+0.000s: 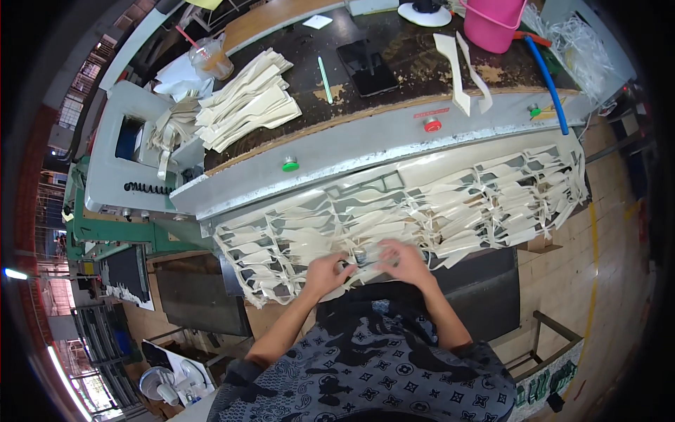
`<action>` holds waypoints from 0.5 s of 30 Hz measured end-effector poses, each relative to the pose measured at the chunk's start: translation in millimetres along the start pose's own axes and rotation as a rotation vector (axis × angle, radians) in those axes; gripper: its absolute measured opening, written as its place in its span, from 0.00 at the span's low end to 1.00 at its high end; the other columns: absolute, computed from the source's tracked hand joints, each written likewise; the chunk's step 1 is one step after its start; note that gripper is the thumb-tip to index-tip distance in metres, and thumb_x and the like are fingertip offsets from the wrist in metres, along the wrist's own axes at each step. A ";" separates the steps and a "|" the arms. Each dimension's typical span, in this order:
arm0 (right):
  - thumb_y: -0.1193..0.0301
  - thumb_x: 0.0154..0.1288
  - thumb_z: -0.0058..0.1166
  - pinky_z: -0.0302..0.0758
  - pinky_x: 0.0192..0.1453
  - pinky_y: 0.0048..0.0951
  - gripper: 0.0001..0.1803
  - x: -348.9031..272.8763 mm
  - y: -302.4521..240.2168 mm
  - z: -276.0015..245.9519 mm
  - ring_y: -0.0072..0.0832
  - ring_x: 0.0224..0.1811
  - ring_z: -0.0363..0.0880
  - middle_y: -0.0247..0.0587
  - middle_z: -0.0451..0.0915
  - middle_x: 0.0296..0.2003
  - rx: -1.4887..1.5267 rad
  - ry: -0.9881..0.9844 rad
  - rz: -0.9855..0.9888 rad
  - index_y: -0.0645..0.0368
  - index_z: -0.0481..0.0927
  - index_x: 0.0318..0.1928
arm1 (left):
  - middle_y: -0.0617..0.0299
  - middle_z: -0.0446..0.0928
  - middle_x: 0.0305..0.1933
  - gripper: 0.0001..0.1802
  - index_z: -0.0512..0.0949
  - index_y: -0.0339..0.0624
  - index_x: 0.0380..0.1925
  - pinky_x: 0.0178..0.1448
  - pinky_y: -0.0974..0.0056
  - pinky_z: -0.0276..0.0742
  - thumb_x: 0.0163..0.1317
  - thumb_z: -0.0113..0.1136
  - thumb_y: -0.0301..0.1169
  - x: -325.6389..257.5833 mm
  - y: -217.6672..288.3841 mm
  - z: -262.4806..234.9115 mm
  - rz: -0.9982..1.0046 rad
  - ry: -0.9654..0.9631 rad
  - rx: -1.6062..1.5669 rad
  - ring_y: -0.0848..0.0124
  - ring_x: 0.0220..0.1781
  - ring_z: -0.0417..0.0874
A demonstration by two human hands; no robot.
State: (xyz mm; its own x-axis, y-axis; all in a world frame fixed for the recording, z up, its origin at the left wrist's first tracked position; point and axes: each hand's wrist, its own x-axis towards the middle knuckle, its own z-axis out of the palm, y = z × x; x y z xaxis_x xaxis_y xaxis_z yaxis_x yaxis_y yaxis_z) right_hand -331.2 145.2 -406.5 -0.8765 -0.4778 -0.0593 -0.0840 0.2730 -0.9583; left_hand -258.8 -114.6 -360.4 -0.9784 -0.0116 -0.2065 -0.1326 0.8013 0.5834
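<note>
A large cream sheet [309, 240] of thin material lies across the machine's front ledge, cut through with rows of long flared shapes and ragged gaps. Over its near edge is my left hand [327, 274], its fingers curled inward; whatever they grip is too small to make out. Close by on the right, my right hand [408, 262] is bent at the fingers and smeared by motion, so its hold is unclear. A small dark patch shows between both hands. Farther back, a dark outline-shaped cutting die [364, 184] rests on the sheet.
Beyond the grey machine beam [351, 149], a dark worktop holds stacked cream cut pieces [246, 102], a phone [367, 67], a pen [325, 79], two loose pieces [453, 74] and a pink bucket [494, 24]. Green [290, 164] and red buttons [432, 124] are on the beam.
</note>
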 end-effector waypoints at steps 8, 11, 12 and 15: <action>0.81 0.63 0.61 0.79 0.61 0.45 0.18 110.7 39.4 -67.3 0.51 0.53 0.85 0.54 0.87 0.49 -0.287 0.524 -0.058 0.64 0.82 0.54 | 0.49 0.80 0.61 0.34 0.79 0.36 0.62 0.62 0.50 0.78 0.58 0.78 0.39 192.3 57.7 41.4 0.379 0.154 0.152 0.49 0.58 0.82; 0.84 0.57 0.59 0.76 0.65 0.47 0.21 127.2 49.9 -79.3 0.52 0.57 0.81 0.52 0.85 0.50 -0.353 0.388 0.003 0.62 0.84 0.53 | 0.49 0.80 0.59 0.34 0.78 0.35 0.62 0.63 0.50 0.78 0.58 0.78 0.38 216.8 59.4 51.1 0.296 -0.005 0.171 0.48 0.58 0.82; 0.84 0.56 0.59 0.76 0.65 0.47 0.21 129.2 51.1 -81.6 0.52 0.57 0.81 0.51 0.85 0.50 -0.397 0.353 -0.011 0.62 0.84 0.52 | 0.49 0.80 0.58 0.34 0.78 0.35 0.62 0.63 0.50 0.79 0.58 0.78 0.37 219.4 58.0 52.3 0.262 -0.050 0.162 0.48 0.58 0.82; 0.83 0.54 0.60 0.75 0.65 0.47 0.21 133.4 59.2 -81.9 0.52 0.57 0.80 0.50 0.84 0.50 -0.405 0.333 -0.023 0.60 0.85 0.50 | 0.49 0.80 0.54 0.33 0.78 0.36 0.62 0.61 0.50 0.80 0.58 0.78 0.36 213.7 57.4 39.0 0.268 -0.028 0.017 0.47 0.57 0.82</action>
State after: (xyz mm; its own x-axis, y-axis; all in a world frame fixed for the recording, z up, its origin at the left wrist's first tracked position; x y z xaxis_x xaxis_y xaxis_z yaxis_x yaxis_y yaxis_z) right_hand -491.9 166.0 -448.2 -0.9699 -0.2142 0.1161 -0.2242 0.5982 -0.7694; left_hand -469.3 -47.7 -401.7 -0.9734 0.2187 -0.0685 0.1333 0.7835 0.6069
